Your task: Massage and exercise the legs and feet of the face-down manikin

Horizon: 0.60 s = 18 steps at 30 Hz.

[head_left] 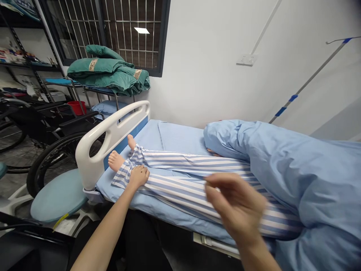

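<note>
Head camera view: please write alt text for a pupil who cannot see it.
A person's left hand rests low on a striped trouser leg of a figure lying on a bed; the blurred right hand is raised, half curled. Bare feet lie near a white footboard, and a blue quilt is heaped at the picture's right.

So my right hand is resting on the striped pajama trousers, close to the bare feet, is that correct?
Not quite, the hand is wrong: the head view shows your left hand resting on the striped pajama trousers, close to the bare feet, not your right hand.
</note>
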Tool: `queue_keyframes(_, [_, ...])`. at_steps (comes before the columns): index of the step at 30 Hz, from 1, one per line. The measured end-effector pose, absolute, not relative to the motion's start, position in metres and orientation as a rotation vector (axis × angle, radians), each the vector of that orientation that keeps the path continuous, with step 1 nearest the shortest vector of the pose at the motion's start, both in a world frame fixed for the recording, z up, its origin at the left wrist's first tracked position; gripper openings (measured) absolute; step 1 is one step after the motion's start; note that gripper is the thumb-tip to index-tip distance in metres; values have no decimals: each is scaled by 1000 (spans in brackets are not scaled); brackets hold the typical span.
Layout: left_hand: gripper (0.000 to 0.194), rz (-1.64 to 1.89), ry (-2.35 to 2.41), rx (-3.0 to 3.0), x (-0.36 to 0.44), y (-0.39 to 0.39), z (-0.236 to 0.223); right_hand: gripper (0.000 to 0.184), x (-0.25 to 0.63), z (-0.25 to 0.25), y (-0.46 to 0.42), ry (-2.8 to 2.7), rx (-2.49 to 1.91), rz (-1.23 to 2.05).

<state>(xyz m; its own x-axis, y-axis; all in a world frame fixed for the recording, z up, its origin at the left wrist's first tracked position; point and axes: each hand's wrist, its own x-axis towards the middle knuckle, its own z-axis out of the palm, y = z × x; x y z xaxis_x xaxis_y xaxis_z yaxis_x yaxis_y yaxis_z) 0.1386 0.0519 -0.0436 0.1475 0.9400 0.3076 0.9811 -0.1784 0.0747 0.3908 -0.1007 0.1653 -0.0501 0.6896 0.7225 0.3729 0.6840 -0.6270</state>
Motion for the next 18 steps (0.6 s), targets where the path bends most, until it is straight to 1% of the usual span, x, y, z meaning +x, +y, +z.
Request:
queue_keyframes(2, [32, -427, -1902, -2276, 138, 52, -43, 6, 368, 150, -76, -1731, -887, 446])
queue_keyframes(5, [32, -412, -1872, -2294, 139, 51, -41, 13, 341, 120, -36, -1793, -961, 708])
queue_keyframes(8, [33, -399, -1860, -2290, 139, 50, -40, 17, 321, 86, -6, -1848, -1022, 833])
queue_keyframes(11, [35, -394, -1859, -2278, 140, 50, -40, 18, 305, 56, 14, -1917, -1071, 858])
queue_keyframes(14, [34, -395, -1864, -2268, 141, 50, -41, 20, 294, 36, 29, -1993, -1124, 815])
queue_keyframes(18, [33, -428, -1892, -2240, 142, 52, -43, 31, 281, 20, 53, -2073, -1208, 713])
